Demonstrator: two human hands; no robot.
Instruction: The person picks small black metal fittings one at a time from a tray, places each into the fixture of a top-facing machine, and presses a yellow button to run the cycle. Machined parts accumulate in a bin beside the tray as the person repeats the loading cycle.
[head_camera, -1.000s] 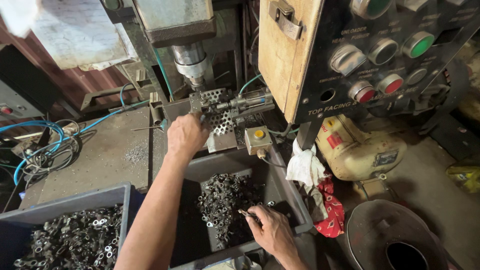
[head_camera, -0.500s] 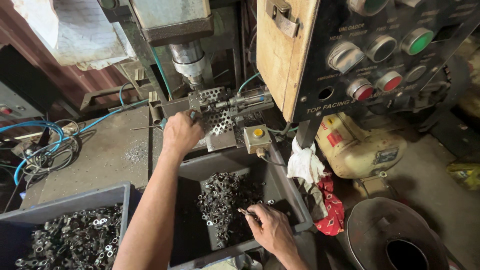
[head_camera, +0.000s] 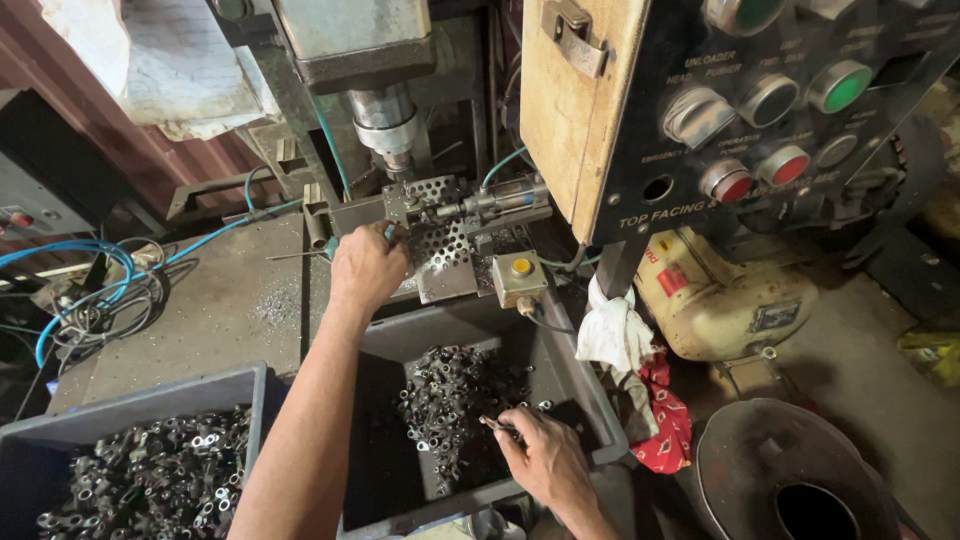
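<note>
Our left hand (head_camera: 368, 268) is at the far perforated grey metal fixture (head_camera: 440, 240) under the steel press spindle (head_camera: 385, 125), fingers curled around a small part; what it is, we can't tell. Our right hand (head_camera: 545, 460) pinches a small dark metal piece (head_camera: 497, 425) in the near grey plastic bin (head_camera: 585, 385) of loose metal parts.

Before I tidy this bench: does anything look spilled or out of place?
Yes. Metal shavings lie scattered on the benchtop left of the left hand. White and red rags hang loosely beside the bin where the right hand picks parts.
</note>
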